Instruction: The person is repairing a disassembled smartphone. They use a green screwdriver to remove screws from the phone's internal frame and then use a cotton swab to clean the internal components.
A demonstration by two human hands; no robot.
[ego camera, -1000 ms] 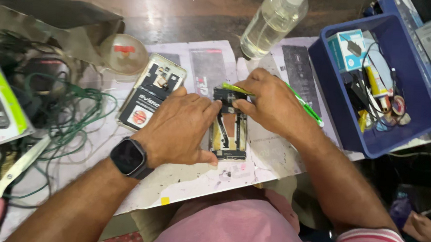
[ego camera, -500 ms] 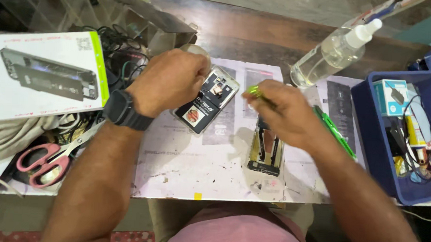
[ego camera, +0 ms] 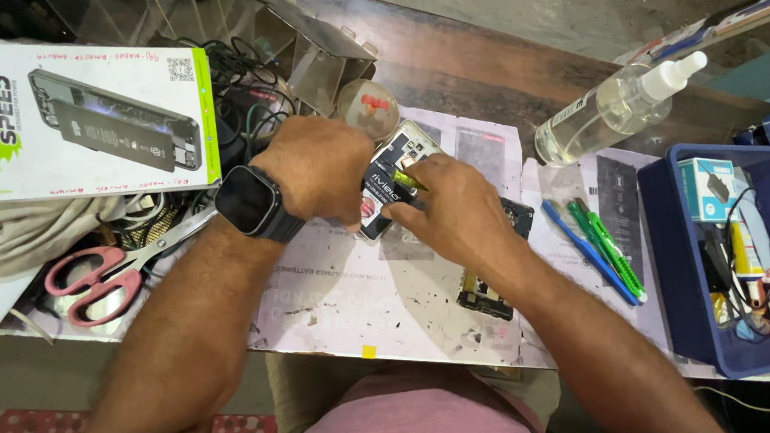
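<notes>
Left hand (ego camera: 317, 173), smartwatch on the wrist, has its fingers curled shut around the near edge of the opened phone (ego camera: 396, 169), pinning it to the paper work mat (ego camera: 372, 286) on the tabletop. Right hand (ego camera: 455, 213) has fingers pinched closed on a thin yellow-green tool (ego camera: 409, 181), tip at the phone's battery area. Phone sits at about 12 o'clock from the body, just below the small round clear container (ego camera: 369, 108).

A second bare phone board or frame (ego camera: 488, 288) lies at 3 o'clock of the hands, partly under the right forearm. Green and blue pens (ego camera: 603, 250) further at 3 o'clock, then the blue bin (ego camera: 662, 284). Spray bottle (ego camera: 615, 106) at 1 o'clock. Pink scissors (ego camera: 101, 272) at 9 o'clock, white box (ego camera: 83, 122) at 10 o'clock.

My read for doing this well: keep the left grip firm and low so the phone can't slide, work the tool tip shallow and flat, small levering moves, no stabbing toward the battery. Watch the forearm on the loose board.
</notes>
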